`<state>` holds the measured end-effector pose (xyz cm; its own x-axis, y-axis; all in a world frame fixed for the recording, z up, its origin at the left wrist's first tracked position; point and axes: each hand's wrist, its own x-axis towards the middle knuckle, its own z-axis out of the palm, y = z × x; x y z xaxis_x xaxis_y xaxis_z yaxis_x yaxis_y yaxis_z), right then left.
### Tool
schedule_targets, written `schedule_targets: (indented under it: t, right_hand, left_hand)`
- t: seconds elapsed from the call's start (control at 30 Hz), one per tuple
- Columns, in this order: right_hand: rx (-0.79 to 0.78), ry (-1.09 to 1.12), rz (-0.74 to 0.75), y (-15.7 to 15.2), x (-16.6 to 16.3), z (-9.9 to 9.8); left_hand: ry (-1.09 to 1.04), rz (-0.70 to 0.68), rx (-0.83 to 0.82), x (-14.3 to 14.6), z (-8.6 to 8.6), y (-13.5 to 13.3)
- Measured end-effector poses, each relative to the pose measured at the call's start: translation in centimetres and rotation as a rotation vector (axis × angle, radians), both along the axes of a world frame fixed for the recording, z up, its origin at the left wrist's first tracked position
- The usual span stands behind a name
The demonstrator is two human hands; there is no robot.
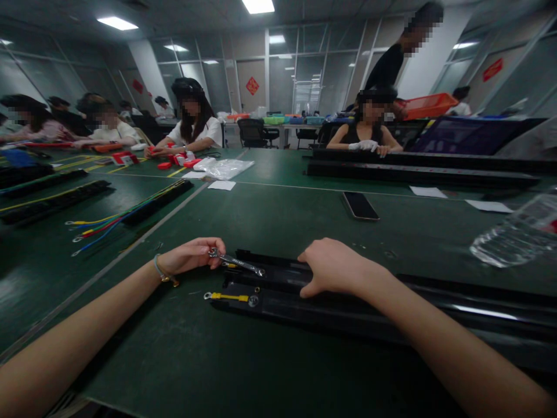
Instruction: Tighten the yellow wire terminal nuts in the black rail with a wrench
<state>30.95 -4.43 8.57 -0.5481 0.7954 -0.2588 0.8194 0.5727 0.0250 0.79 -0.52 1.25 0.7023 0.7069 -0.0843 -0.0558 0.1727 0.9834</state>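
Note:
My left hand [202, 253] grips a shiny wrench [239, 263] by one end, its other end reaching over the near end of a long black channel [278, 268]. Over the same channel, my right hand [333, 268] has its thumb and fingers apart, and nothing shows between them. A short yellow wire [232, 297] with a ring terminal lies on a second black channel [296, 310] in front. Close to it sits a small brass-coloured nut [257, 289]. Another yellow lug [230, 265] shows beneath the wrench.
A phone [361, 206] lies beyond my right hand, and a clear plastic bottle [516, 229] is at the right. Coloured wires with ring terminals [117, 217] lie at left. Several people sit around the green table [270, 212]; one wears gloves beside long black profiles [418, 173].

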Motion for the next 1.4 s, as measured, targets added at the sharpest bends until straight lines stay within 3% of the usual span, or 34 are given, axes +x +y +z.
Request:
schedule_targets:
  t: [1.4]
  right_hand:
    - [-0.017,-0.011,-0.010,0.01,0.11,0.09]
  left_hand:
    - [0.063,-0.003,0.004,0.09,-0.18,0.15]
